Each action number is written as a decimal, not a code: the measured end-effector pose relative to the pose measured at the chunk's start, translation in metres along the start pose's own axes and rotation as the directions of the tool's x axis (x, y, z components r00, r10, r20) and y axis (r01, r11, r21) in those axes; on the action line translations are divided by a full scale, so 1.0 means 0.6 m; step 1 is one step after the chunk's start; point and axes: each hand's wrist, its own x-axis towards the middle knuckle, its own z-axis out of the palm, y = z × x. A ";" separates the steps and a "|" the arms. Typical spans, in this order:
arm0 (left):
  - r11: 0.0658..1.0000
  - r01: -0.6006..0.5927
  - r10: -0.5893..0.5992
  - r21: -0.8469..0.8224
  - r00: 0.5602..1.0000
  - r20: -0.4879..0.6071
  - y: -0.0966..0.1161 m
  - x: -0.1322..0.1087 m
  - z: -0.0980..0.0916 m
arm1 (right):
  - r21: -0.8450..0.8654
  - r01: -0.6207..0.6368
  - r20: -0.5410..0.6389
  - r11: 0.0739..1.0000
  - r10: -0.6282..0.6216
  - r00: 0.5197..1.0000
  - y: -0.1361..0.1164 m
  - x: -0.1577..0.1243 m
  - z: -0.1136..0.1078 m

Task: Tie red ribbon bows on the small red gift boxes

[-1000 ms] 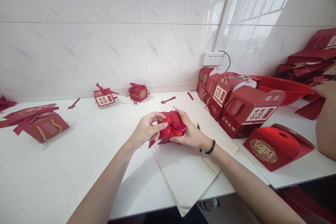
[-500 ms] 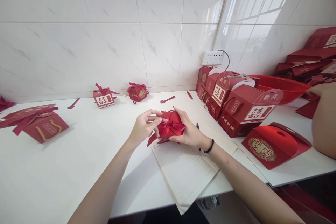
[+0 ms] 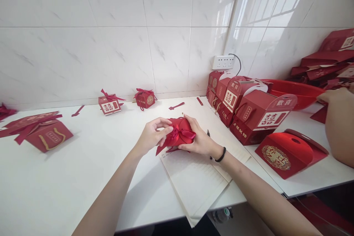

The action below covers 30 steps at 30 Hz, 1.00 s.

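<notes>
A small red gift box (image 3: 181,123) rests over the top of an open paper booklet (image 3: 197,184), with a shiny red ribbon bow (image 3: 186,134) tied across it. My right hand (image 3: 200,138) is wrapped around the box's right side, thumb at the near edge and fingers behind. At the bow's left loop, my left hand (image 3: 155,134) has thumb and index finger closed together on the ribbon. One ribbon tail hangs down at the box's left. A black pen (image 3: 208,132) lies on the booklet, partly hidden behind my right wrist.
Finished-looking red boxes with bows (image 3: 110,105) stand near the tiled wall. Larger red boxes (image 3: 261,116) line the right, beside a red basin (image 3: 295,94). Another person's arm (image 3: 341,129) reaches in at far right. A power strip (image 3: 222,62) is on the wall.
My left fingers have shifted slightly, the thumb and index now closer together at the bow's left loop. My right hand keeps its hold. The other person's arm has moved a little left.
</notes>
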 end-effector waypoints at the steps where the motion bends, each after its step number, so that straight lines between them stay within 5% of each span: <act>1: 1.000 0.014 -0.014 -0.028 1.000 0.007 -0.001 0.000 0.001 | 0.001 0.003 -0.003 1.000 -0.003 1.000 0.001 0.000 0.001; 7: 0.996 0.052 -0.051 -0.070 0.999 0.020 -0.001 0.000 0.005 | 0.000 0.006 -0.014 1.000 -0.006 1.000 0.004 0.000 0.002; 18: 0.995 0.000 0.008 0.103 0.997 -0.080 0.009 -0.001 -0.003 | -0.015 0.020 0.007 1.000 -0.020 1.000 0.002 0.001 -0.001; 30: 0.998 0.030 -0.032 -0.060 0.999 -0.032 -0.003 0.001 0.009 | 0.009 -0.017 0.003 1.000 0.017 1.000 -0.006 0.002 -0.004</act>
